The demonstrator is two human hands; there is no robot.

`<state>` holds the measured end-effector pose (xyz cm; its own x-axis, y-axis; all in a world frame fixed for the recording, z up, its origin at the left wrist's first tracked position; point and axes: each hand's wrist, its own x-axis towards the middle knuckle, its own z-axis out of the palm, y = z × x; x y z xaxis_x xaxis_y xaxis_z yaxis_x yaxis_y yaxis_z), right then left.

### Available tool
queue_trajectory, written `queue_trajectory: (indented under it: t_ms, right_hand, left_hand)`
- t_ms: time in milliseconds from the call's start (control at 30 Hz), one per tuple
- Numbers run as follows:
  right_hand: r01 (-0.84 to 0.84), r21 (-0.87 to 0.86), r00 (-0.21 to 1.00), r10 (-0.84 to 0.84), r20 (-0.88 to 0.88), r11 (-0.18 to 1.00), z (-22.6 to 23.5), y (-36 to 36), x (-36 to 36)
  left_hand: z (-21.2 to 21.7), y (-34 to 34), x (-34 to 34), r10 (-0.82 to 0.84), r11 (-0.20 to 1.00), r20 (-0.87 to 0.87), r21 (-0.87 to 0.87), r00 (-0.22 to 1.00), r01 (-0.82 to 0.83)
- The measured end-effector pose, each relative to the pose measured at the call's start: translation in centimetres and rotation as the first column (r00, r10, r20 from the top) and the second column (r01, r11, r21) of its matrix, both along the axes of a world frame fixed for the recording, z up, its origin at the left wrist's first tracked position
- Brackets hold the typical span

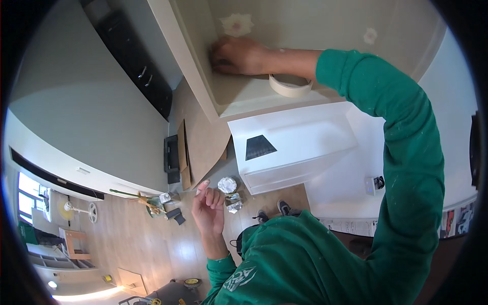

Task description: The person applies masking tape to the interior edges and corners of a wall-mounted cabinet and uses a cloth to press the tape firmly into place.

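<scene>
My right hand (239, 56) reaches into a beige, open-fronted recess (300, 30), close to its left inner corner. Its fingers are curled together against the surface there, and whatever they hold, if anything, is hidden. Beneath my right wrist, a roll of cream masking tape (291, 87) lies on the recess's ledge. Rough pale patches, one of them a larger patch (236, 24) just above the hand, mark the back wall. My left hand (209, 208) is raised over the floor, palm side showing, with one finger stretched out and the others loosely bent. Nothing shows in it.
Below the recess stands a white cabinet (300, 145) with a dark sheet (260, 147) on top. Foil-covered items (227, 184) sit on the wooden floor near my left hand. Brown boards (201, 137) lean at the left, and a black door (134, 61) stands beyond.
</scene>
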<state>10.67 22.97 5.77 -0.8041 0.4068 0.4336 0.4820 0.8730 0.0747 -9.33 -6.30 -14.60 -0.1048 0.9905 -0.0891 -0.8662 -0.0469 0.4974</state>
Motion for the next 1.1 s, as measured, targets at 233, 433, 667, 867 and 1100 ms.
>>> queue_trajectory:
  t_ms: [233, 433, 667, 867, 1100]
  right_hand:
    - [-0.094, -0.041, 0.992, 0.091, -0.089, 0.995, -0.2, 0.6, 1.5]
    - [-0.037, -0.091, 0.999, 0.037, -0.004, 0.995, 0.1, 0.3, 1.1]
    - [0.019, -0.094, 1.0, -0.018, 0.019, 0.995, 0.3, 0.2, 1.1]
    - [0.044, -0.018, 0.999, -0.044, 0.029, 0.999, -0.9, 0.9, 1.3]
    - [-0.128, 0.139, 0.982, 0.145, -0.119, 0.982, -2.1, 2.0, 2.3]
  left_hand:
    - [-0.9, -0.6, -0.5, 0.063, 0.994, 0.019, -0.088, 0.998, -0.061]
    - [-1.6, -0.8, -0.5, 0.096, 0.987, 0.018, -0.132, 0.995, -0.092]
    - [-2.9, -1.1, -1.4, 0.116, 0.98, 0.026, -0.168, 0.993, -0.11]
    - [-4.0, -1.8, -2.6, 0.166, 0.961, 0.0, -0.224, 0.986, -0.162]
    - [-5.5, -2.6, -3.9, 0.165, 0.968, 0.022, -0.198, 0.986, -0.157]
